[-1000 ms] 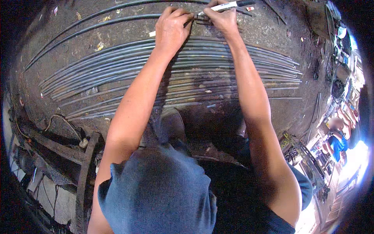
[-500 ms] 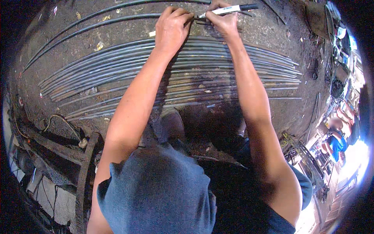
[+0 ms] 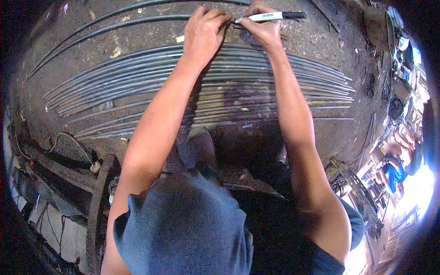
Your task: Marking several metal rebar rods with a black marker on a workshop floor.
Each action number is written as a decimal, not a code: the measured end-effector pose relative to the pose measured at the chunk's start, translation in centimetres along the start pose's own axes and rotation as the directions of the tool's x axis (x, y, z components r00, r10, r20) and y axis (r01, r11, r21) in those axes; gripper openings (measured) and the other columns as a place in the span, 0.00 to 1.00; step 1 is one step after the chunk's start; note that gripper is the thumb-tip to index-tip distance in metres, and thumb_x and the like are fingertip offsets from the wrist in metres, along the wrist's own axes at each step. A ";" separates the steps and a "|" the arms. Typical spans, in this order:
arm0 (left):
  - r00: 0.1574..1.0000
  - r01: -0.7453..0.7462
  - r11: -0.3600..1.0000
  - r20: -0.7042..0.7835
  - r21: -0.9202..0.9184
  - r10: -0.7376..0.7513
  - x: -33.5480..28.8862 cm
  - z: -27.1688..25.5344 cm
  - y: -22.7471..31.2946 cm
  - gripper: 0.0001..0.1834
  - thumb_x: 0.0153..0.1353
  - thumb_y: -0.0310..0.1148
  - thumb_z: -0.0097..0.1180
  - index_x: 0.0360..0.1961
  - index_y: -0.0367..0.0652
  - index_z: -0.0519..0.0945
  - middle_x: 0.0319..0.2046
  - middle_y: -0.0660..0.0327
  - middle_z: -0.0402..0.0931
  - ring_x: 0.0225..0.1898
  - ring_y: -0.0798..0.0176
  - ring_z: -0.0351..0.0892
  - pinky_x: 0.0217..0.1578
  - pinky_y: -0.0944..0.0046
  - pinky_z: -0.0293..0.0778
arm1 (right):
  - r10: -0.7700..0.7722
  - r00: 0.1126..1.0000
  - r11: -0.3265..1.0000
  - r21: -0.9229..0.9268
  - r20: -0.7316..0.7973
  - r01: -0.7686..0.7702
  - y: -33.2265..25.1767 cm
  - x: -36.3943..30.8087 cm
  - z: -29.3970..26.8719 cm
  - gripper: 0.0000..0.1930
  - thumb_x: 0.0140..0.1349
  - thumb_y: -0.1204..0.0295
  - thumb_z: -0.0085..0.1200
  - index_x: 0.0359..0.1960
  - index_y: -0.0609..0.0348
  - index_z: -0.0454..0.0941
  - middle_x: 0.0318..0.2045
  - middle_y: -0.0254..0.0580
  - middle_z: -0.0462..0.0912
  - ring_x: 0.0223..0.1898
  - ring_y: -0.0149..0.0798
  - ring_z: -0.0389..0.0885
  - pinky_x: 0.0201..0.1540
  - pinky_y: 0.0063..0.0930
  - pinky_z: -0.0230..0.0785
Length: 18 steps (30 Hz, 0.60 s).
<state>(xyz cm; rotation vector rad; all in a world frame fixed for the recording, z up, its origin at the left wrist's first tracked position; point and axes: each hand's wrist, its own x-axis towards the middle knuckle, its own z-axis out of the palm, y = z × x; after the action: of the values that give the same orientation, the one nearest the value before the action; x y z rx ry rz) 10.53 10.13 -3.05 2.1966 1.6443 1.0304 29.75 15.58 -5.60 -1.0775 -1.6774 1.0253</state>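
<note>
A: What's in hand?
B: A white marker, at the top of the view. It is gripped in the right hand — barrel pinched by thumb and fingers, black end pointed right, tip aimed left.

A: Tip where?
B: Just beside the fingertips of the left hand.

A: Left state?
B: Narrow, fingers bunched over the lower long rod. Fingertips are poorly seen — whether the rod is gripped or only pressed cannot be told.

A: Other stock?
B: An upper long rod is laid alongside; its right end is near the right hand. Nearer the body, a row of rods is spread on the dirty ground, crossed overhead by both forearms. A small pale scrap is left beside the left wrist.

A: Periphery?
B: Lower left: a frame of bars, with a cable looped above it. Far right: a person in blue is seen among clutter.
</note>
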 end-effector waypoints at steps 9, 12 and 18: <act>0.997 0.008 1.000 0.076 0.017 -0.009 0.1 -0.2 0.1 0.15 0.53 0.26 0.66 0.44 0.46 0.88 0.46 0.63 0.84 0.47 0.52 0.78 0.51 0.55 0.77 | 0.059 0.998 0.998 -0.002 -0.033 -0.060 0.1 0.0 -0.2 0.16 0.51 0.68 0.70 0.22 0.57 0.72 0.21 0.32 0.71 0.24 0.29 0.68 0.28 0.31 0.60; 0.997 0.017 1.000 0.081 0.024 -0.019 0.0 -0.1 0.0 0.15 0.53 0.27 0.66 0.44 0.46 0.88 0.46 0.64 0.84 0.48 0.52 0.78 0.51 0.55 0.77 | 0.021 0.998 0.999 0.029 0.053 -0.022 0.0 0.0 -0.1 0.16 0.51 0.68 0.71 0.22 0.56 0.72 0.21 0.30 0.71 0.25 0.28 0.68 0.28 0.30 0.59; 0.995 0.000 0.999 0.101 0.054 -0.005 0.0 -0.1 0.0 0.15 0.53 0.27 0.66 0.43 0.47 0.88 0.47 0.64 0.83 0.49 0.53 0.77 0.51 0.55 0.77 | 0.100 0.995 0.991 0.092 -0.008 -0.099 0.0 -0.3 -0.3 0.15 0.53 0.67 0.70 0.23 0.57 0.73 0.22 0.30 0.73 0.25 0.26 0.69 0.28 0.28 0.60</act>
<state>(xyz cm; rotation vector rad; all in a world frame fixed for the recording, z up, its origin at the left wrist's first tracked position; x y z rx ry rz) 10.43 10.14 -2.93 2.2407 1.6486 0.8692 30.11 15.37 -5.52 -1.1143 -1.5637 1.1459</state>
